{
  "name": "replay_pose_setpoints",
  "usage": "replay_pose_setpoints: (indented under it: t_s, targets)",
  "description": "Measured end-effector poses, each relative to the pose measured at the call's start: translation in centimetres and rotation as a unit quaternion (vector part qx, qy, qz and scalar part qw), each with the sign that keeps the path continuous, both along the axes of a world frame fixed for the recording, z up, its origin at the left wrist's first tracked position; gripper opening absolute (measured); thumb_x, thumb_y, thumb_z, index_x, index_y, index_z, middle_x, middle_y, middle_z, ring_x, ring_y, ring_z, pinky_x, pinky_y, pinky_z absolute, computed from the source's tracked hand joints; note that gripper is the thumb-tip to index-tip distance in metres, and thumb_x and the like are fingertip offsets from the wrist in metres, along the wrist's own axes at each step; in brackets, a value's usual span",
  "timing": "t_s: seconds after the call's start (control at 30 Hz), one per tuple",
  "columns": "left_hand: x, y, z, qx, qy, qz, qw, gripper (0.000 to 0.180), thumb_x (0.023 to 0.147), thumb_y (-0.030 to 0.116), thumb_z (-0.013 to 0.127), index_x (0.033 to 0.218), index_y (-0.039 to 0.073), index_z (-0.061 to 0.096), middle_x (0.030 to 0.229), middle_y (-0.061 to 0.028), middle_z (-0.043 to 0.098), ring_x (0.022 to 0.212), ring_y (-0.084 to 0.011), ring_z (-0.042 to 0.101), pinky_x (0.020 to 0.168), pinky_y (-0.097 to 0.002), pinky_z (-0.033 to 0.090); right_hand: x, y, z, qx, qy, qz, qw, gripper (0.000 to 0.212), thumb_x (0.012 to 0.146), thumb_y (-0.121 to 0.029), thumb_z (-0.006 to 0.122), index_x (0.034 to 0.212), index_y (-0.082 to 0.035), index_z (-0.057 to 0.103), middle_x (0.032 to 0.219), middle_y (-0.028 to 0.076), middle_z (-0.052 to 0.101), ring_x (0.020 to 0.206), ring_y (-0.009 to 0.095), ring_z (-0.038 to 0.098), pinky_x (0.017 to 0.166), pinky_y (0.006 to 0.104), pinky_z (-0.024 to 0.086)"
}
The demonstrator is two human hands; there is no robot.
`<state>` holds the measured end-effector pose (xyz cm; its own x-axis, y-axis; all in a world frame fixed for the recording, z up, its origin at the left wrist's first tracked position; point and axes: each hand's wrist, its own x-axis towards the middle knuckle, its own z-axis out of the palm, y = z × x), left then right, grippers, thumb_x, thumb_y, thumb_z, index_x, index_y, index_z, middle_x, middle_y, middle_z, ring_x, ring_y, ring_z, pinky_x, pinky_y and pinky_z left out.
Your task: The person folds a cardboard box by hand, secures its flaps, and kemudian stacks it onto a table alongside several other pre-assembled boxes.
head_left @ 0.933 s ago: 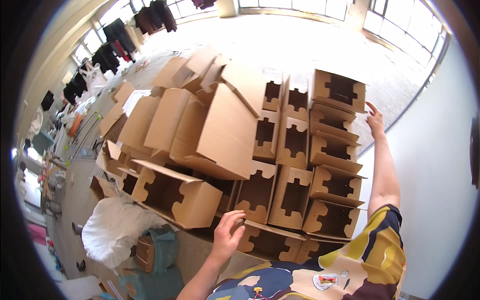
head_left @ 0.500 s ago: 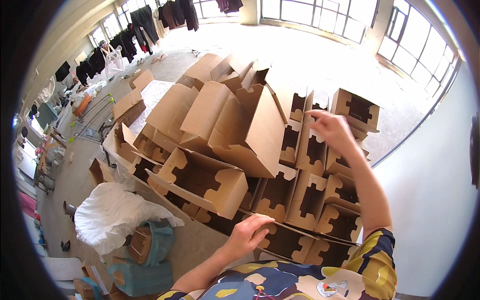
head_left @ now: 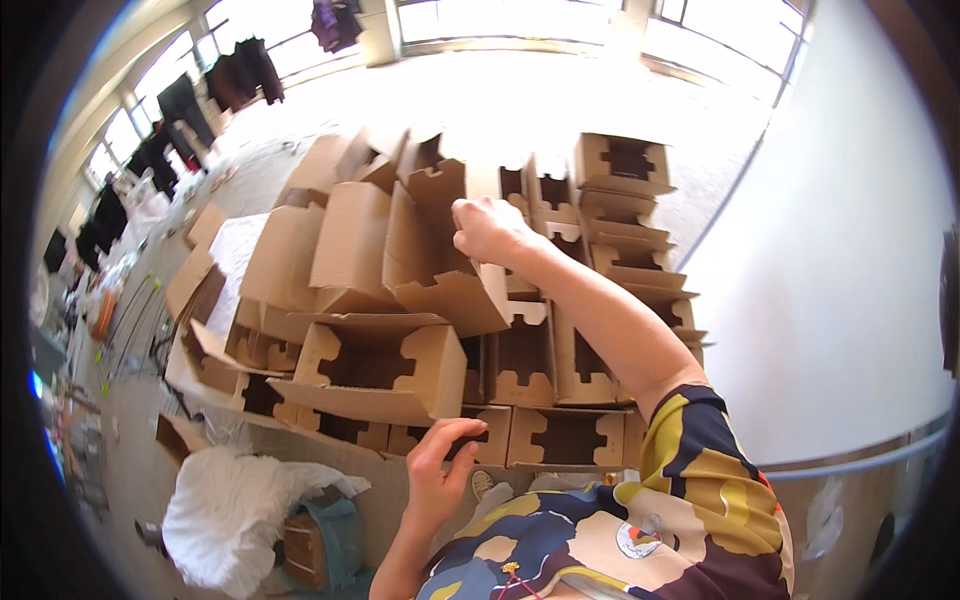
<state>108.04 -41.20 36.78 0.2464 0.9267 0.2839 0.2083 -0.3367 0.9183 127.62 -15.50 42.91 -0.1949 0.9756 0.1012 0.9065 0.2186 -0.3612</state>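
My right hand (head_left: 490, 230) reaches far over the stack and is closed at the right edge of a tall, open cardboard box (head_left: 420, 225). Its fingertips are partly hidden, but they appear to grip that edge. Down by the front row, my left hand (head_left: 438, 468) has its thumb and fingers curved apart with nothing between them. It is close to a front cardboard box (head_left: 565, 438) with notched flaps. Another open cardboard box (head_left: 440, 375) lies tilted on top of the stack, just beyond my left hand.
Rows of open boxes (head_left: 625, 210) stand at the right, alongside a pale wall panel (head_left: 800, 300). A white cloth bundle (head_left: 225, 520) and a teal-wrapped box (head_left: 340, 545) lie at the lower left. Dark clothes (head_left: 240, 75) hang at the far left.
My right hand has moved left from the upright box flaps to the edge of the tall box. My left hand has come off the front box's edge. The view has swung right.
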Motion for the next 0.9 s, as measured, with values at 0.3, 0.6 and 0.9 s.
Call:
replay_pose_setpoints:
  t_s: [0.3, 0.6, 0.9]
  targets:
    - [1.9, 0.6, -0.2, 0.01, -0.002, -0.089, 0.996, 0.023, 0.086, -0.008, 0.063, 0.107, -0.002, 0.068, 0.102, -0.0127, 0.071, 0.095, -0.0224, 0.069, 0.085, -0.0306, 0.053, 12.4, -10.1, 1.0, 0.163, 0.171, -0.11, 0.966, 0.023, 0.086, -0.007, 0.056, 0.102, -0.002, 0.073, 0.084, 0.018, 0.072, 0.074, 0.025, 0.07, 0.073, 0.0375, 0.056]
    - [4.4, 1.3, 0.1, -0.01, 0.013, -0.127, 0.992, 0.021, 0.086, -0.005, 0.064, 0.106, 0.001, 0.069, 0.101, -0.0119, 0.071, 0.094, -0.0233, 0.069, 0.083, -0.0321, 0.054, 25.4, -23.7, -8.0, 0.195, 0.485, -0.355, 0.775, 0.027, 0.095, -0.004, 0.053, 0.112, 0.003, 0.072, 0.092, 0.004, 0.069, 0.069, 0.008, 0.056, 0.057, 0.0244, 0.044]
    - [4.5, 2.0, -1.5, 0.003, 0.009, -0.099, 0.995, 0.018, 0.089, -0.002, 0.065, 0.107, 0.0, 0.069, 0.101, -0.0121, 0.071, 0.094, -0.0248, 0.069, 0.082, -0.0322, 0.054, 29.7, -19.7, -18.0, 0.196, 0.614, -0.418, 0.64, 0.031, 0.096, 0.002, 0.05, 0.123, 0.005, 0.066, 0.101, 0.009, 0.066, 0.074, 0.012, 0.059, 0.062, 0.0235, 0.054]
